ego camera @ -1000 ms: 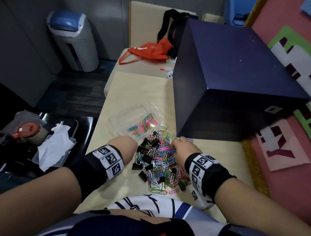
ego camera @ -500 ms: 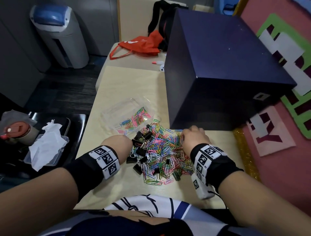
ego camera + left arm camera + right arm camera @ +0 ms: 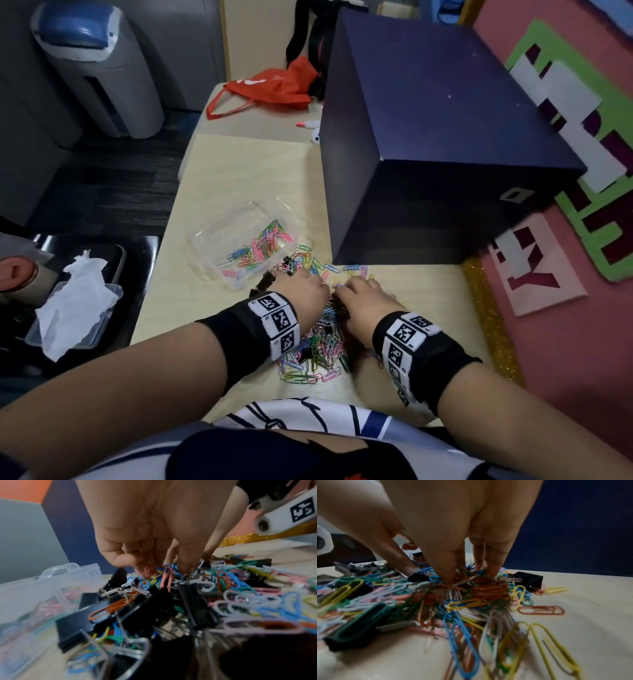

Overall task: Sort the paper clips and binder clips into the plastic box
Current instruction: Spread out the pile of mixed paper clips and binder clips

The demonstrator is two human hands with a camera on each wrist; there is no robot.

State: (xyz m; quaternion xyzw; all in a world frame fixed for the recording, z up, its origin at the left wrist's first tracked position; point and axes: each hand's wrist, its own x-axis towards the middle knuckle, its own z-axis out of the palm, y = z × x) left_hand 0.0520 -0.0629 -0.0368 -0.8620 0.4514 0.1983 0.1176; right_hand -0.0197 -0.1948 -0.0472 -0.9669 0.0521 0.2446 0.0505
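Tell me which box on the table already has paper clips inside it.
The clear plastic box, lying open left of the pile; coloured paper clips lie in it. The big dark blue box is closed.

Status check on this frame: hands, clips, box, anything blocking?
Left hand and right hand both dug into the clip pile. Box holds only paper clips. Nothing blocking it.

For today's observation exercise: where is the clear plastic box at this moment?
In the head view the plastic box sits on the table, left of the dark blue box and just beyond the left hand, next to the clip pile.
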